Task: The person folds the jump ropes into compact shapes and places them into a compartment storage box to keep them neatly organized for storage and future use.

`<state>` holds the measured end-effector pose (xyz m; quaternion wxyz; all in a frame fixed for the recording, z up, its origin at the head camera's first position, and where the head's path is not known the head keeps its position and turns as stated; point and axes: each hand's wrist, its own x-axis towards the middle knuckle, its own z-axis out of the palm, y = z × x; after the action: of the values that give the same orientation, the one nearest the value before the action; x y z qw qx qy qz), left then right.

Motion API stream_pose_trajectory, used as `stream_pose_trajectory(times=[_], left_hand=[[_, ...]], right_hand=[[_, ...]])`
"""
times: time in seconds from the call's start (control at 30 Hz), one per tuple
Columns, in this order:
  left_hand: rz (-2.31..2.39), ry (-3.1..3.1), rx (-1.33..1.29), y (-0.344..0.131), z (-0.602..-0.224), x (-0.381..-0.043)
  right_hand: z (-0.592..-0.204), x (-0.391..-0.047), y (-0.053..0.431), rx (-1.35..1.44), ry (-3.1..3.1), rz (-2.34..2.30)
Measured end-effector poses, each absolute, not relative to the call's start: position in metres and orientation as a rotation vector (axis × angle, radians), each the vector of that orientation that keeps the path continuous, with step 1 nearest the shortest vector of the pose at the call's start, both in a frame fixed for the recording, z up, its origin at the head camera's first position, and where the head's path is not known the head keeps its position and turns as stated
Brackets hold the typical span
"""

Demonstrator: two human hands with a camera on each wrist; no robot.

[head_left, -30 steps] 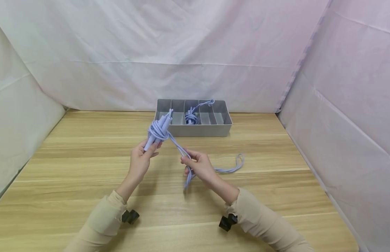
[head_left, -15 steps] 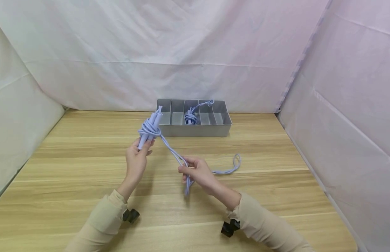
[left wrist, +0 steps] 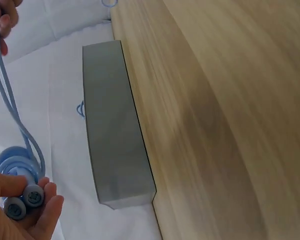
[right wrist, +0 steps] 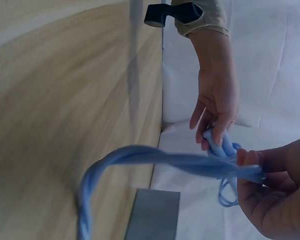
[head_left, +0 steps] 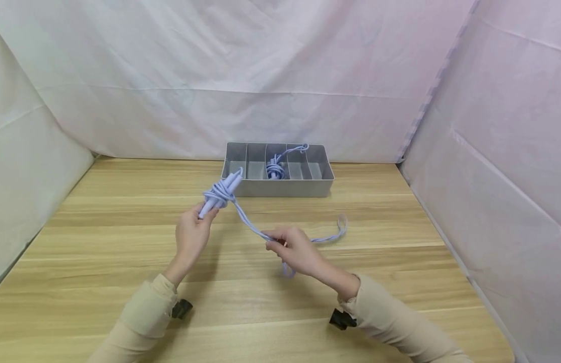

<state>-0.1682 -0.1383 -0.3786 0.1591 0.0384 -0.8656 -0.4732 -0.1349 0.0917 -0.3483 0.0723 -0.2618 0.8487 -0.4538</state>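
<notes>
A light blue jump rope is held up over the table, its cord wound round its two handles. My left hand grips the lower ends of the handles; in the left wrist view their round end caps poke out between thumb and fingers. From the wound part a doubled cord runs rightward to my right hand, which pinches it between thumb and fingers. Beyond the right hand the twisted cord trails to a loop, and another short loop hangs under the hand.
A grey divided box stands at the table's back edge. A second wound blue jump rope lies in its middle compartment, with its loose cord end over the divider. White curtains enclose the back and sides of the wooden table.
The left hand has moved a little left and down with the wound handles. My right hand has shifted right along with the cord, which now stretches straighter between the hands.
</notes>
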Motion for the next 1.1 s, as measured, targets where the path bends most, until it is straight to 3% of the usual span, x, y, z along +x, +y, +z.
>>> stream_pose_trajectory(times=[0.27,0.5,0.8,1.1], left_hand=[[-0.799,-2.755,-0.199,-0.140,-0.371,-0.161],[-0.512,-2.843,-0.633,-0.125,-0.370,-0.150],[-0.560,-2.701,-1.190,-0.116,-0.365,-0.137],[-0.848,-2.707,-1.365,-0.116,-0.361,-0.133]], right_hand=[[-0.326,-0.136,0.099,-1.474,2.883,-0.804],[-0.311,-0.159,0.104,-1.972,2.839,-0.779],[-0.313,-0.182,0.110,-1.915,2.696,-0.950],[-0.335,-0.198,0.112,-1.641,2.426,-1.267]])
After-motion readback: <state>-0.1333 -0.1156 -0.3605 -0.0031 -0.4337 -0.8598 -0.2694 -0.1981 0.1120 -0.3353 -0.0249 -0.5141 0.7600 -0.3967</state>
